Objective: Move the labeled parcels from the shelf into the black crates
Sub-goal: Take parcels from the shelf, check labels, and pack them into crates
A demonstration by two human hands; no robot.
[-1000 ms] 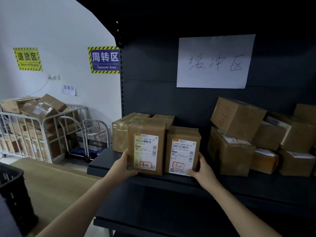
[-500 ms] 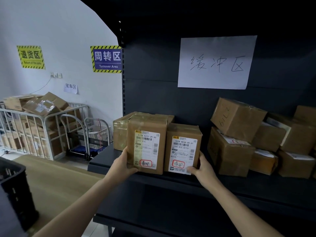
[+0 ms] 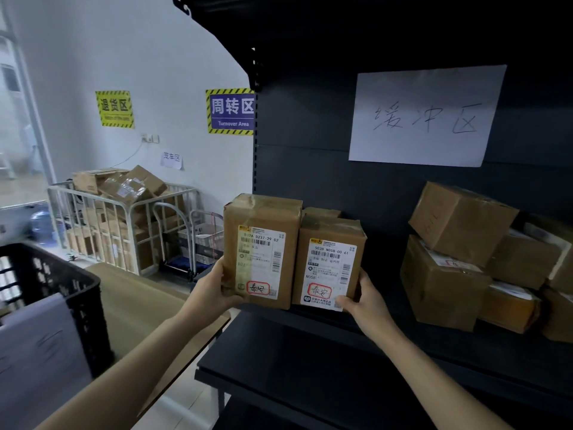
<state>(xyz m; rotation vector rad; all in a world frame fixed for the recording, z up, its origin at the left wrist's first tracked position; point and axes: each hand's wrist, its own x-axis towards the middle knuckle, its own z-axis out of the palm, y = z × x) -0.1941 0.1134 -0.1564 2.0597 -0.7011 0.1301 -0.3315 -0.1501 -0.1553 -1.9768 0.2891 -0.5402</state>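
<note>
Head view: the left hand (image 3: 214, 290) grips the taller parcel (image 3: 260, 249) low on its left side. The right hand (image 3: 366, 302) has its fingers curled round the lower right corner of the shorter parcel (image 3: 328, 262). The two parcels are pressed together at the front left corner of the shelf (image 3: 434, 342), possibly lifted clear. A black crate (image 3: 62, 283) stands to the left.

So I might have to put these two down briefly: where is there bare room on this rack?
A bare strip of shelf lies between the shorter parcel at the right hand and the stacked boxes. The lower shelf beneath looks bare. The right end is crowded, boxes piled on boxes.
</note>
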